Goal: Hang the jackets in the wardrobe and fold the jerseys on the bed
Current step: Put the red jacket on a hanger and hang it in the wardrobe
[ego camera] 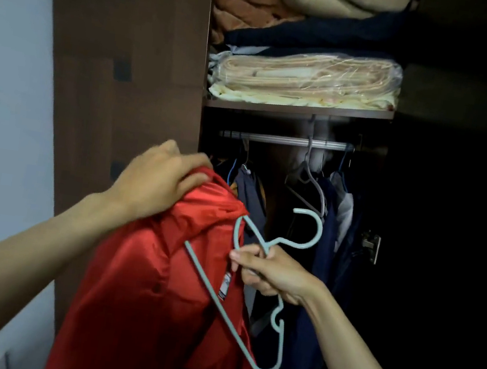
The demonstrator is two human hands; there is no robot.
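Wardrobe door of dark brown wood (124,40) stands open at the left as a person works at hanging a jacket. The left hand (154,177) bunches the collar end of one glossy red satin-like jacket (142,280), fingers curled tight into the cloth, holding it up just in front of the wardrobe opening. Beside it, the right hand (270,273) pinches one pale blue plastic hanger (251,293) at the neck below its hook, the hanger tilted steeply with one arm lying against the jacket's inner label.

The jacket looks light, soft and slippery; it would likely slide off a loose hold, so the collar and shoulder seams seem the safest places for a grip while the hanger's arms go inside. The hanger looks stiff and light.

Further right, one metal rail (286,141) carries at least four hangers with dark garments (324,228), the exact number lost in shadow. Above, one shelf (297,110) holds several folded blankets (305,76), one pack wrapped in clear plastic.
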